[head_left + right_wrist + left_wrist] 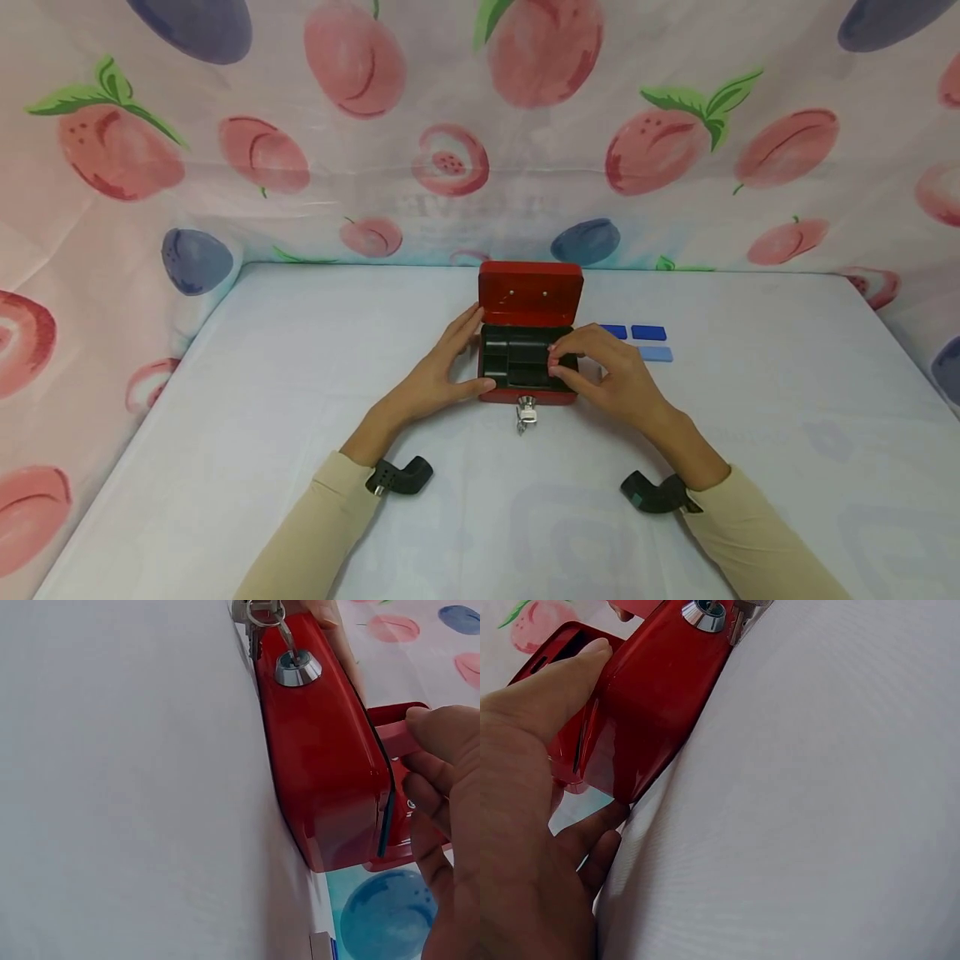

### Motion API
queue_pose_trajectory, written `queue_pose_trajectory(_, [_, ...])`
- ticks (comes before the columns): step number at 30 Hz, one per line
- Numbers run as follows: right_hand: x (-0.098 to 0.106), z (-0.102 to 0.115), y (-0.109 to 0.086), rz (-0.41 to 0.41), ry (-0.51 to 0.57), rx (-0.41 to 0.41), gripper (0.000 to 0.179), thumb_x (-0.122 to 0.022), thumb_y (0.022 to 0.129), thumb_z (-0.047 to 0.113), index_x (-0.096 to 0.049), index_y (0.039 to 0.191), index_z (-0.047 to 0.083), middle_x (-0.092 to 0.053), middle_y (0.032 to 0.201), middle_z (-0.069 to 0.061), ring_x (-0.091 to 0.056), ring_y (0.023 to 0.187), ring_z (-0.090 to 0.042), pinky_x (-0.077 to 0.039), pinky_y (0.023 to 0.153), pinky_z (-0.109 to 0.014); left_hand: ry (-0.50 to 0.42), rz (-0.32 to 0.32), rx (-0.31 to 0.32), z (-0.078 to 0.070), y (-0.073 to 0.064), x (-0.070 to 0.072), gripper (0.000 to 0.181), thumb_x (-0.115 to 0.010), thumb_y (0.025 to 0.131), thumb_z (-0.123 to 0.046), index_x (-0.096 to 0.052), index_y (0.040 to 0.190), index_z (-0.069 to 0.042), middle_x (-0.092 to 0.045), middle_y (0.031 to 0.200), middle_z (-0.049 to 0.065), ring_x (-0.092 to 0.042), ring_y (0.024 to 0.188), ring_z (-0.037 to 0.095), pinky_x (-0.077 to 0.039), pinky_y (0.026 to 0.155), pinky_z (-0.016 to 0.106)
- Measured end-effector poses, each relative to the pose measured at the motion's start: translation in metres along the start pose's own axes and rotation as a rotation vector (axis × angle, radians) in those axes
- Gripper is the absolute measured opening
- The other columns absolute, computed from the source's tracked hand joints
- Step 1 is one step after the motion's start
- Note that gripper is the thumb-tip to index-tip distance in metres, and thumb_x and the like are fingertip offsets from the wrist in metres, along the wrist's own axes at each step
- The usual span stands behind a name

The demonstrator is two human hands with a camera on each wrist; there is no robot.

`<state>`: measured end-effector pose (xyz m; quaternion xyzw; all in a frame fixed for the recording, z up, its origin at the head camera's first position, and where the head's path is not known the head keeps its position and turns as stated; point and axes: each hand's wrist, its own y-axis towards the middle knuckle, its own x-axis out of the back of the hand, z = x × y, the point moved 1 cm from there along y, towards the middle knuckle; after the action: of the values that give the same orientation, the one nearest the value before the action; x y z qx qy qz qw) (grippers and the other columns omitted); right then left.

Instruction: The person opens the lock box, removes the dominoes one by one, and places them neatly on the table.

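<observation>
A small red cash box (528,398) with a black compartment tray (527,352) stands on the table, its lid (531,293) raised. My left hand (431,379) holds the box's left end, thumb on the front rim and fingers along the side towards the back. Between thumb and fingers, my right hand (611,375) pinches a small pink rectangular block (396,740) over the tray's right part. Whether the block touches the tray, I cannot tell. Keys (527,414) hang from the silver lock (298,669) on the box's front.
To the right of the box lie two dark blue blocks (648,332) and a light blue block (656,354), partly behind my right hand. The table has a white cloth (480,517). A fruit-patterned curtain (525,192) hangs along the back edge.
</observation>
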<state>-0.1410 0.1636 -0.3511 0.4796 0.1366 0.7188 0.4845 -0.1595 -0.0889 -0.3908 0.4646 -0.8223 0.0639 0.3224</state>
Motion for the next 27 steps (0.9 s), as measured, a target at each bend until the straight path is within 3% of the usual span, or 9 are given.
queue_pose_trajectory(5, [0.0,0.004,0.0,0.001,-0.007,-0.033,0.034,-0.074,0.061,-0.012,-0.062,0.09,0.001,-0.062,0.09,-0.009,-0.056,0.087,-0.02,-0.047,0.077,-0.023,-0.036,0.003,0.023,-0.024,-0.003,0.007,0.088,-0.067,0.08,-0.017,-0.007,0.144,-0.013,-0.008,0.147,0.007,-0.033,0.123,0.03,-0.025,0.1,0.049])
queue_pose_trajectory(8, [-0.004,-0.007,-0.006,0.006,-0.013,-0.045,0.035,-0.074,0.063,-0.009,-0.063,0.093,0.005,-0.062,0.093,-0.005,-0.055,0.089,-0.016,-0.049,0.073,-0.028,-0.04,0.001,0.044,-0.027,-0.004,0.008,0.09,-0.067,0.08,-0.017,-0.004,0.144,-0.014,-0.01,0.147,0.008,-0.033,0.123,0.031,-0.026,0.1,0.049])
queue_pose_trajectory(13, [-0.007,-0.023,-0.015,0.012,-0.029,-0.046,0.04,-0.075,0.065,-0.003,-0.062,0.101,0.011,-0.061,0.097,0.001,-0.054,0.09,-0.012,-0.048,0.074,-0.027,-0.048,-0.023,0.05,-0.012,-0.001,0.003,0.095,-0.069,0.078,-0.024,0.0,0.144,-0.023,-0.009,0.148,0.001,-0.035,0.122,0.028,-0.027,0.099,0.051])
queue_pose_trajectory(18, [-0.005,-0.024,-0.015,0.007,-0.047,-0.022,0.042,-0.073,0.067,-0.002,-0.061,0.104,0.012,-0.06,0.1,0.002,-0.054,0.09,-0.012,-0.049,0.07,-0.027,-0.003,-0.033,0.072,0.008,0.001,-0.002,0.096,-0.068,0.076,-0.038,0.001,0.143,-0.034,-0.01,0.146,-0.012,-0.035,0.122,0.018,-0.03,0.098,0.048])
queue_pose_trajectory(25, [0.014,0.005,0.001,-0.047,-0.039,0.057,0.034,-0.07,0.062,-0.014,-0.063,0.094,-0.002,-0.062,0.09,-0.01,-0.055,0.08,-0.023,-0.044,0.072,-0.018,-0.059,0.004,0.073,-0.027,-0.003,0.008,0.092,-0.067,0.079,-0.018,-0.003,0.144,-0.016,-0.011,0.147,0.008,-0.033,0.123,0.032,-0.027,0.099,0.049])
queue_pose_trajectory(27, [0.02,0.009,0.002,-0.063,-0.043,0.063,0.038,-0.069,0.058,-0.019,-0.063,0.092,-0.005,-0.062,0.088,-0.012,-0.056,0.081,-0.023,-0.044,0.074,-0.018,-0.064,0.003,0.068,-0.027,-0.003,0.008,0.092,-0.067,0.079,-0.018,-0.003,0.144,-0.017,-0.011,0.147,0.008,-0.033,0.123,0.032,-0.026,0.099,0.049])
